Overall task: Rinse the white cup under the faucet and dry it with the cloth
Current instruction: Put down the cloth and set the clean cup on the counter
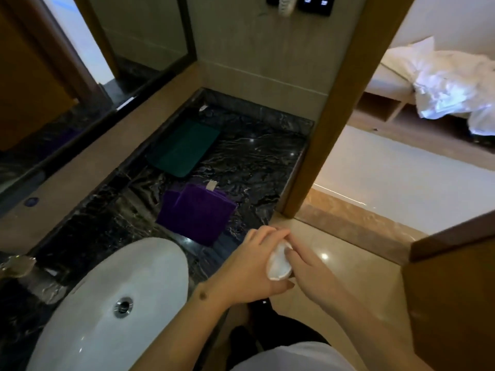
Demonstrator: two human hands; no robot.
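The dark marble table [249,159] carries a white sink [107,290] left of the grips and a purple cloth [195,212] just beyond them. Left grip [249,269] and right grip [305,266] both clasp the white cup [278,263] between them.

Counted on and over the dark marble counter:
one white cup [279,263], two hands, one purple cloth [195,214], one green mat [183,147], one white basin [88,298], one faucet [17,265].
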